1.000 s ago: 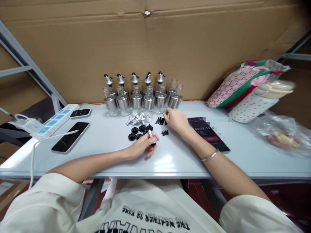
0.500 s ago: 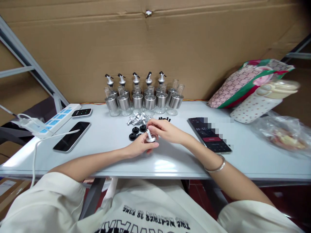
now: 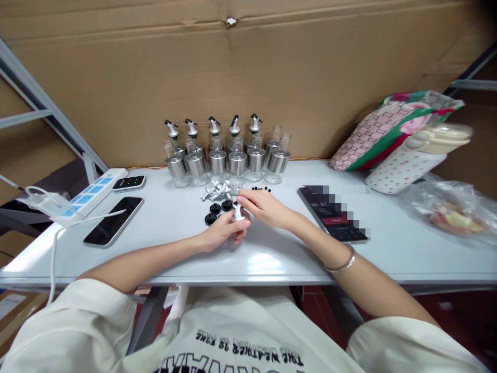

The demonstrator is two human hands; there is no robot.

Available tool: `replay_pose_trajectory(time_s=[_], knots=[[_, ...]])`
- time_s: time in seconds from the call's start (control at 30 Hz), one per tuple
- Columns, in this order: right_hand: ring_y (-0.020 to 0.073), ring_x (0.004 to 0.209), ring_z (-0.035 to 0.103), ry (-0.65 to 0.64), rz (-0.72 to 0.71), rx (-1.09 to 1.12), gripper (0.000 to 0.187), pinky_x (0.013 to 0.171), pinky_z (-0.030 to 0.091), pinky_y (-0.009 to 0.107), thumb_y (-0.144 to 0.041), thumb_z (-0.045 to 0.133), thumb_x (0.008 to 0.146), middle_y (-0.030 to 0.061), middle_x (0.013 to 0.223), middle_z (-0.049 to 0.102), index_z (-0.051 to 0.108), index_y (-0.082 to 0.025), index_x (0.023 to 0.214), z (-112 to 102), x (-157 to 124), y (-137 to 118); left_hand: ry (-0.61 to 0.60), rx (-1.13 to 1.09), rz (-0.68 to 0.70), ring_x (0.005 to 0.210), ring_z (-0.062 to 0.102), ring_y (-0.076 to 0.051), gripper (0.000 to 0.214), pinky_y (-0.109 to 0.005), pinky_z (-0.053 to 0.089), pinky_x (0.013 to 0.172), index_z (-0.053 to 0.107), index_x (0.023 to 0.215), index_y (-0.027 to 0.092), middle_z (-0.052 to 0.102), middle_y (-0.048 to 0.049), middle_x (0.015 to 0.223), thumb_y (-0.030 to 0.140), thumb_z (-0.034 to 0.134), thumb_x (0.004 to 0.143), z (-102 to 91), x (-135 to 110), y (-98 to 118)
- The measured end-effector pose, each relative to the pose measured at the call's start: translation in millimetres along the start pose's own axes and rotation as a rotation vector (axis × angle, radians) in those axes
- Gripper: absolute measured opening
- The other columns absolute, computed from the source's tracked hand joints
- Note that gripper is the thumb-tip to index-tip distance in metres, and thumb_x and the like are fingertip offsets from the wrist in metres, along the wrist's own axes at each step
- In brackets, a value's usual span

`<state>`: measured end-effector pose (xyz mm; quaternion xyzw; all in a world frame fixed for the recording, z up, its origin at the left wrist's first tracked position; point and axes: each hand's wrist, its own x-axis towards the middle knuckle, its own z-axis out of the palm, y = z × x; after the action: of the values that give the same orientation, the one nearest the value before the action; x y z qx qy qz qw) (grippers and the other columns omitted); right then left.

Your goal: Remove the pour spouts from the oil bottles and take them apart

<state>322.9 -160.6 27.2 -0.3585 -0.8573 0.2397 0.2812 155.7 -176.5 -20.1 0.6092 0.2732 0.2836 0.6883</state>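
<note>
Brings right hand (image 3: 267, 208) back from black pins (image 3: 261, 189) to pourer spout (image 3: 237, 214), centre frame; pinches it there, left hand (image 3: 221, 234) too, fingers closed.

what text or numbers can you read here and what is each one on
"THE WEATHER IS FINE", upside down, on the white shirt; the print below it is cut off.
"00:57:" on the phone at right; further digits are pixelated.
Marking on the small black device by the power strip: too small to read.
</note>
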Motion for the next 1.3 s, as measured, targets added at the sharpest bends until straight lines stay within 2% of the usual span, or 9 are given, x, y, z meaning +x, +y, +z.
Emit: replay_pose_trajectory(time_s=[0.17, 0.3, 0.4, 0.5, 0.67, 0.8, 0.9, 1.0, 1.3], knots=[[0.0084, 0.051, 0.04, 0.045, 0.078, -0.086, 0.04, 0.059, 0.029, 0.024, -0.032, 0.033, 0.093, -0.0026, 0.052, 0.05, 0.04, -0.018, 0.056, 3, 1, 2, 0.015, 0.09, 0.04, 0.046, 0.043, -0.007, 0.034, -0.022, 0.031, 0.05, 0.043, 0.087, 0.018, 0.045, 0.008, 0.055, 0.047, 0.058, 0.08, 2.7, -2, 1], [0.0072, 0.047, 0.026, 0.245, 0.205, 0.11, 0.047, 0.051, 0.022, 0.024, -0.048, 0.037, 0.088, -0.0055, 0.047, 0.029, 0.029, -0.02, 0.051, -7, 4, 6, 0.048, 0.28, 0.062, 0.047, 0.043, -0.007, 0.028, -0.021, 0.034, 0.051, 0.046, 0.089, 0.017, 0.044, 0.0085, 0.056, 0.04, 0.061, 0.079, 8.8, -8, 6], [0.0067, 0.046, 0.027, 0.331, 0.303, 0.28, 0.046, 0.048, 0.023, 0.023, -0.057, 0.049, 0.079, -0.0067, 0.047, 0.031, 0.041, -0.019, 0.054, -21, 5, 15, 0.04, 0.266, 0.06, 0.046, 0.044, -0.007, 0.027, -0.021, 0.035, 0.052, 0.047, 0.09, 0.017, 0.045, 0.0087, 0.055, 0.039, 0.059, 0.081, 10.5, -10, 6], [0.0073, 0.047, 0.032, 0.241, 0.412, 0.212, 0.038, 0.049, 0.026, 0.023, -0.05, 0.055, 0.078, -0.0054, 0.048, 0.04, 0.053, -0.016, 0.061, -33, 3, 25, 0.056, 0.156, 0.048, 0.045, 0.045, -0.007, 0.03, -0.021, 0.036, 0.05, 0.045, 0.089, 0.017, 0.045, 0.0088, 0.053, 0.043, 0.058, 0.081, 9.3, -8, 7], [0.0116, 0.058, 0.047, 0.094, 0.491, -0.245, 0.027, 0.058, 0.033, 0.023, -0.027, 0.049, 0.084, 0.0025, 0.059, 0.059, 0.063, -0.013, 0.066, -36, 0, 36, 0.105, 0.026, 0.03, 0.043, 0.047, -0.006, 0.035, -0.02, 0.037, 0.046, 0.045, 0.087, 0.018, 0.047, 0.0087, 0.054, 0.047, 0.062, 0.077, 7.1, -4, 7], [0.0161, 0.068, 0.057, -0.054, 0.593, -0.441, 0.025, 0.063, 0.037, 0.024, -0.014, 0.046, 0.082, 0.0095, 0.074, 0.069, 0.07, -0.011, 0.076, -34, -2, 42, 0.128, -0.028, 0.013, 0.044, 0.049, -0.006, 0.034, -0.019, 0.039, 0.045, 0.046, 0.089, 0.018, 0.048, 0.0087, 0.055, 0.045, 0.063, 0.076, 5.4, -2, 5], [0.0184, 0.079, 0.061, -0.088, 0.617, -0.468, 0.025, 0.071, 0.04, 0.024, -0.009, 0.048, 0.077, 0.0112, 0.088, 0.072, 0.071, -0.012, 0.087, -35, -2, 44, 0.133, -0.045, 0.005, 0.043, 0.049, -0.006, 0.034, -0.019, 0.039, 0.045, 0.046, 0.088, 0.018, 0.049, 0.0087, 0.054, 0.045, 0.064, 0.076, 4.5, -1, 4], [0.0195, 0.08, 0.062, -0.082, 0.666, -0.494, 0.023, 0.069, 0.042, 0.024, -0.012, 0.053, 0.075, 0.0117, 0.089, 0.071, 0.069, -0.012, 0.091, -37, -1, 43, 0.141, -0.046, 0.006, 0.043, 0.049, -0.006, 0.034, -0.019, 0.039, 0.045, 0.046, 0.088, 0.018, 0.049, 0.0085, 0.054, 0.044, 0.064, 0.075, 4.4, -2, 4], [0.0159, 0.067, 0.059, -0.237, 0.706, -0.461, 0.012, 0.059, 0.039, 0.022, -0.011, 0.053, 0.075, 0.0082, 0.071, 0.068, 0.065, -0.013, 0.075, -31, -1, 46, 0.157, -0.043, -0.01, 0.044, 0.049, -0.007, 0.036, -0.02, 0.04, 0.046, 0.045, 0.087, 0.018, 0.048, 0.0082, 0.055, 0.046, 0.065, 0.074, 7.0, -1, 7]])
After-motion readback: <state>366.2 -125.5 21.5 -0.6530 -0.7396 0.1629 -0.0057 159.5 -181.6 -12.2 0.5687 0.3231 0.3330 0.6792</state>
